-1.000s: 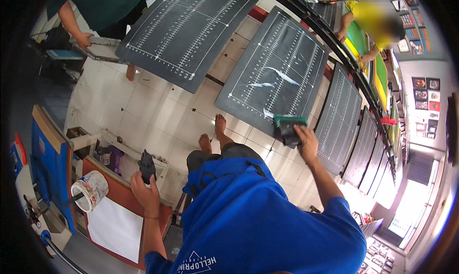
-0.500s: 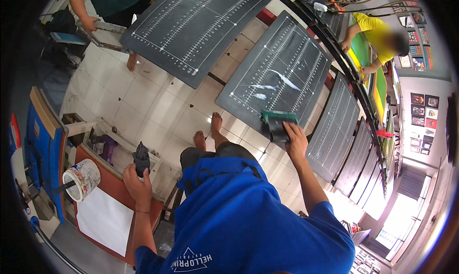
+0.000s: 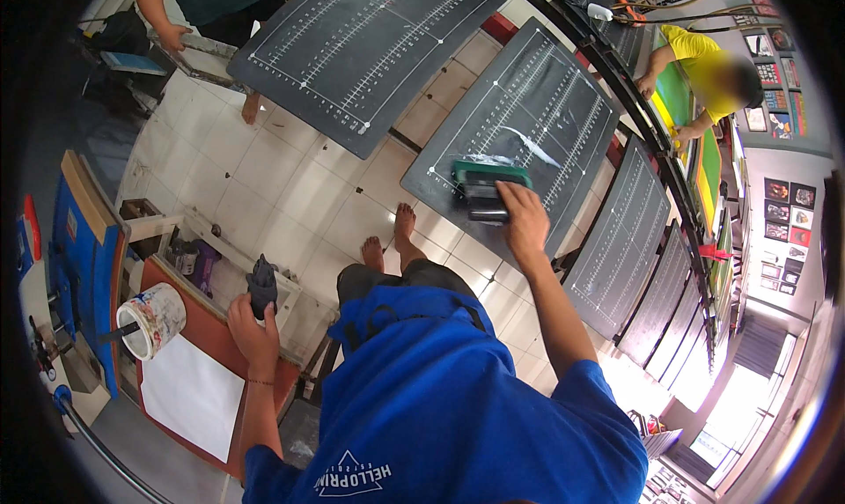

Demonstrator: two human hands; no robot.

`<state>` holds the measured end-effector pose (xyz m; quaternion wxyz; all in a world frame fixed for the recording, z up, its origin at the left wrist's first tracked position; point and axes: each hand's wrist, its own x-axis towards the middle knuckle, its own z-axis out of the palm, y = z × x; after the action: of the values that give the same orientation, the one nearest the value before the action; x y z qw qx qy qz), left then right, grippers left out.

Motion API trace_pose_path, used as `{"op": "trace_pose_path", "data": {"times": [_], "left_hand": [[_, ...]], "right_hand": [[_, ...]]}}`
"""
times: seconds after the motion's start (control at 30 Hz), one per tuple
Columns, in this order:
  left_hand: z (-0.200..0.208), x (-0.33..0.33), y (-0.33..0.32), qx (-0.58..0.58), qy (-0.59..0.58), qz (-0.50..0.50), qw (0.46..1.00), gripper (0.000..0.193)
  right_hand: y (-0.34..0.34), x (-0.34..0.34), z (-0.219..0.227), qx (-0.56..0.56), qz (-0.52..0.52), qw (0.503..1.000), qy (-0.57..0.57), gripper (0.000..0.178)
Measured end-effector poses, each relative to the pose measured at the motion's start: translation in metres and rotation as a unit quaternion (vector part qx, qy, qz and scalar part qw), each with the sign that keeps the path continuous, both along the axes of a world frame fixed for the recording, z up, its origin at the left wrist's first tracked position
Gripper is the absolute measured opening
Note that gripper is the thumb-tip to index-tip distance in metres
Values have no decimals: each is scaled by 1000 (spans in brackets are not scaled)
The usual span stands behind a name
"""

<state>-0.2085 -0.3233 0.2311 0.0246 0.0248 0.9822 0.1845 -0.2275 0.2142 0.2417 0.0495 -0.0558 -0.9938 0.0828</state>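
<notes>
My right hand (image 3: 525,212) is closed on a black-handled squeegee (image 3: 482,196) with a green edge. That edge rests on a dark grey print board (image 3: 563,99) marked with white ruler lines. White paste smears (image 3: 533,147) lie on the board just beyond the squeegee, and part of them is hidden by it. At the lower left, my left hand (image 3: 253,330) grips a dark grey crumpled bundle (image 3: 262,284) that looks like cloth, held upright. Whether something is inside the bundle, I cannot tell.
Similar boards (image 3: 352,55) stand to the left and right. A paint-stained white bucket (image 3: 151,321) and white paper (image 3: 192,397) sit by my left arm. One person holds a frame (image 3: 204,62) at the far left; another in yellow (image 3: 695,59) works beyond a dark rail (image 3: 647,121).
My right hand has pushed the squeegee forward and left across the board, from its near edge up to the white smears. My left hand stays nearly still with the bundle.
</notes>
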Motion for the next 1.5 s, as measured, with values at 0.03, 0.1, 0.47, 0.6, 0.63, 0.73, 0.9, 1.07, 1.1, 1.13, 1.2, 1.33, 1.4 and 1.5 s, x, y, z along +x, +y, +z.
{"op": "trace_pose_path", "data": {"times": [0.03, 0.1, 0.47, 0.6, 0.63, 0.73, 0.9, 1.07, 1.1, 1.13, 1.2, 1.33, 1.4, 1.5], "left_hand": [[0, 1, 1, -5, -1, 6, 1000, 42], [-1, 1, 3, -6, 5, 13, 1000, 42], [-2, 0, 2, -9, -3, 4, 1000, 43], [-3, 2, -1, 0, 5, 8, 1000, 42], [-3, 4, -3, 3, 4, 12, 1000, 41], [2, -2, 3, 0, 0, 4, 1000, 41], [5, -7, 6, -8, -10, -7, 1000, 39], [1, -2, 9, -44, -5, 10, 999, 40], [5, -4, 12, -45, -18, 8, 999, 40], [8, -6, 16, -46, -31, 7, 998, 41], [9, -3, 15, -64, -37, -2, 997, 40], [8, -9, 14, -107, -52, -26, 993, 40], [11, -14, 19, -119, -62, -29, 991, 39], [12, -12, 26, -134, -56, -33, 989, 39]], "right_hand": [[13, 12, 2, 2, -39, 999, -14, 77], [45, 36, -9, 52, -104, 993, 0, 76], [-69, -11, -1, 4, -103, 994, -45, 66], [-41, -8, -2, 20, -105, 993, -55, 59], [-21, -18, -2, 37, -123, 990, -53, 51], [70, -50, -7, 97, -267, 957, -49, 43], [107, -28, -6, 118, -297, 944, -79, 38], [-14, 18, -12, 8, -185, 981, -49, 62], [-18, 11, -12, 8, -177, 983, -45, 64], [-7, 0, -10, 13, -185, 982, -43, 63], [35, -32, -10, 38, -217, 974, -46, 60], [191, -83, -21, 93, -300, 949, 3, 56], [240, -109, -25, 89, -295, 951, 33, 54], [253, -133, -33, 88, -285, 953, 52, 52]]}}
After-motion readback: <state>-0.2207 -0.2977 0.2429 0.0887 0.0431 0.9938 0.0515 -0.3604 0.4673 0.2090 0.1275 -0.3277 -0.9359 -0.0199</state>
